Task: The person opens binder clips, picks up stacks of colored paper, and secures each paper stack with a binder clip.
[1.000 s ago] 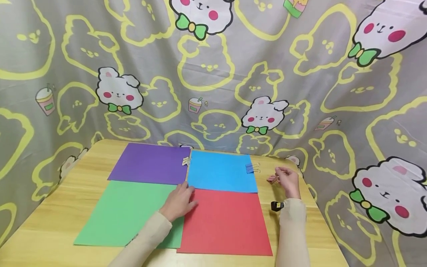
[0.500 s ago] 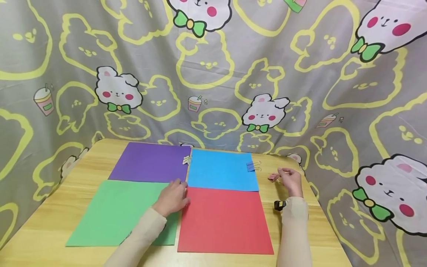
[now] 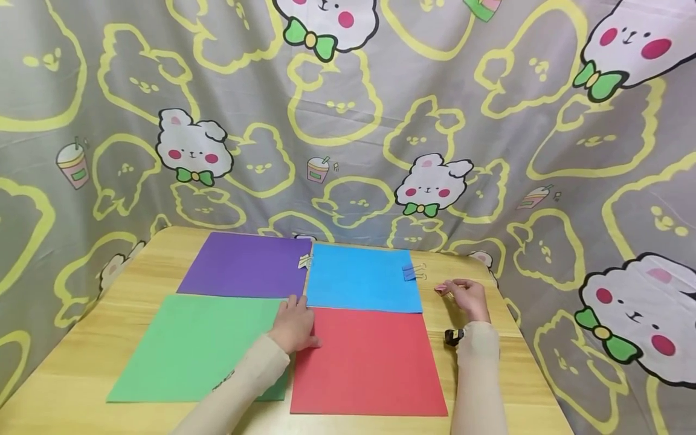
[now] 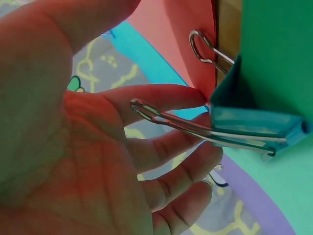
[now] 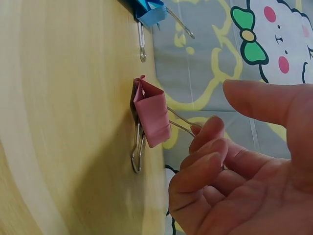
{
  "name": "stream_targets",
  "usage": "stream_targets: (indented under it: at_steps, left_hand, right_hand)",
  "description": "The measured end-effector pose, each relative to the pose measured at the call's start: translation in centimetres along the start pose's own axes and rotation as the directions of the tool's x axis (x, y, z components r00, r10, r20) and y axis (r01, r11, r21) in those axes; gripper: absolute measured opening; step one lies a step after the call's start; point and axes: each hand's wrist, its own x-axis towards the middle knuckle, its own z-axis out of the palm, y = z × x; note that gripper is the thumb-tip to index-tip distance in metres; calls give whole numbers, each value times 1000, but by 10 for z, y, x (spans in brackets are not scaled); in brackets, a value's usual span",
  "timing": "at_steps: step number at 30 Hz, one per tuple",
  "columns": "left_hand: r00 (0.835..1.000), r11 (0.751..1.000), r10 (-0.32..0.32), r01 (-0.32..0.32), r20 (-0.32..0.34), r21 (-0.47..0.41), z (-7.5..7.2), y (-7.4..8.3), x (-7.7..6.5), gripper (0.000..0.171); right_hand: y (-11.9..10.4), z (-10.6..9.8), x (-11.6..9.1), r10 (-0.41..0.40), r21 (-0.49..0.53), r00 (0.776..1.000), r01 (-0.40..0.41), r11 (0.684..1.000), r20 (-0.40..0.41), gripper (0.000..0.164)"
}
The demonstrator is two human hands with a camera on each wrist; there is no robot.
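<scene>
In the head view my left hand [image 3: 293, 326] lies over the inner corner of the green sheet [image 3: 179, 344], by the red sheet [image 3: 370, 362]. The left wrist view shows its fingers spread beside a teal binder clip [image 4: 254, 126] on the green sheet's edge, fingertips right at the clip. That clip is hidden by the hand in the head view. My right hand [image 3: 469, 297] is at a pink binder clip [image 5: 154, 115] standing on the table [image 3: 511, 374]. Its fingers are loosely curled with fingertips at the clip's wire handle, and the thumb stays apart.
A purple sheet [image 3: 247, 266] and a blue sheet [image 3: 359, 278] lie at the back. The purple sheet bears a pale yellow binder clip [image 3: 304, 261]; a blue binder clip [image 3: 409, 272] grips the blue sheet's right edge. A patterned curtain [image 3: 348, 121] hangs behind the table.
My left hand moved left, then back right and slightly down; the green sheet slid a little left early on. My right hand shifted slightly left and down, closer over the pink clip.
</scene>
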Motion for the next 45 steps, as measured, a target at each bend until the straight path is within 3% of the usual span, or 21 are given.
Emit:
stream_targets:
  at_steps: [6,12,20,28,32,41,45]
  left_hand:
    - [1000,999,10,-11,-14,-49,-3,2,-1,60]
    - [1000,998,14,-12,22,-60,-10,2,6,64]
    - [994,998,-18,24,104,-55,-16,3,22,67]
    - [993,997,-16,25,114,-72,-19,4,32,69]
    - [988,995,-14,28,151,-91,-19,3,36,70]
    - [977,989,21,11,213,-145,-16,-6,43,56]
    - [968,967,68,-5,240,-255,-13,-14,50,43]
  right_hand:
    - [1,-3,1,-3,-17,1000,3,1000,-23,52]
    - [6,-6,2,15,-9,1000,-15,1000,1,38]
    - [9,-11,0,29,-81,996,-35,996,-84,52]
    - [14,-16,2,46,-102,999,-48,994,-21,46]
    - [15,-17,3,58,-107,998,-58,993,-2,45]
    - [18,-19,7,85,-97,996,-82,992,26,39]
    - [19,-18,8,92,-108,995,-89,990,23,39]
